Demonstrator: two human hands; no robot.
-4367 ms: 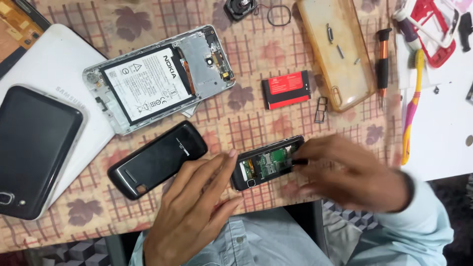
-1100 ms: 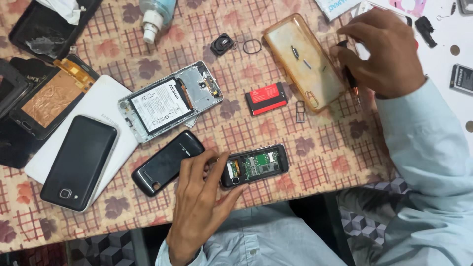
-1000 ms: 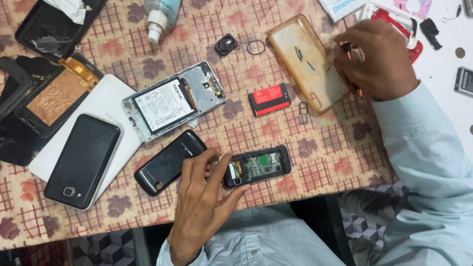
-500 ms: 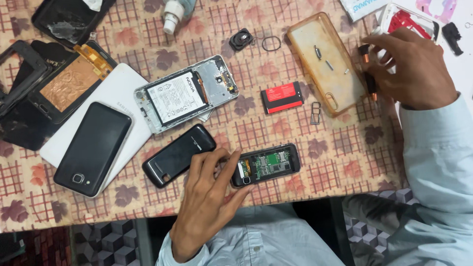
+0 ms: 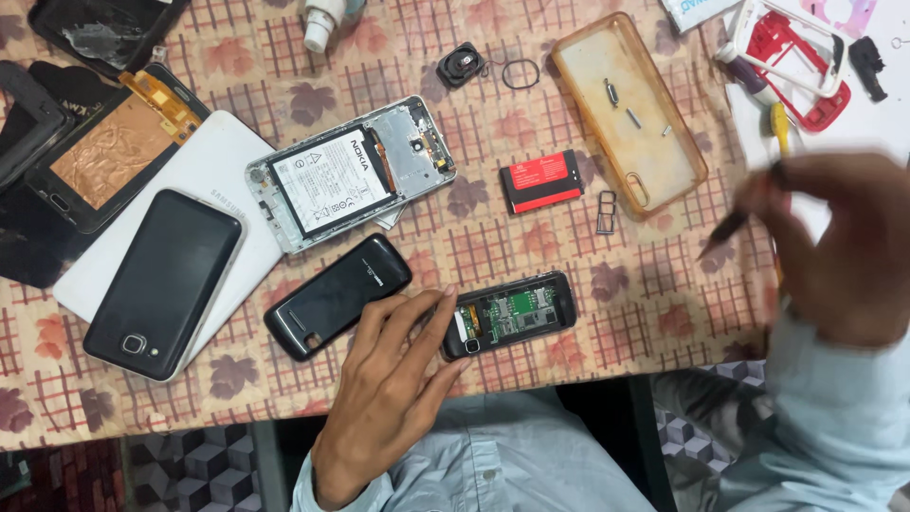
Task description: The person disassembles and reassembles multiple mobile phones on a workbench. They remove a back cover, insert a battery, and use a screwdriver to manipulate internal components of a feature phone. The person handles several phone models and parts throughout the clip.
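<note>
The small opened phone (image 5: 509,315) is lying near the front edge of the table (image 5: 664,313), its green circuit board facing up. Its long axis is running left to right, tilting slightly upward toward the right, with its left end meeting the left hand (image 5: 398,379). That hand is resting flat with the fingers loosely spread, the fingertips touching the phone's left end. Just to the left, a black phone back cover (image 5: 336,296) is lying at a similar slant, partly under the fingers. The right hand (image 5: 839,251) is hovering blurred at the right, pinching a dark thin tool (image 5: 735,225) whose tip is pointing down-left toward the phone, well apart from it. Beyond, a red battery (image 5: 541,181), a small metal card tray (image 5: 606,211), a clear yellowed case (image 5: 629,111) and a larger opened phone (image 5: 351,172) are lying between the phone and the far side.
</note>
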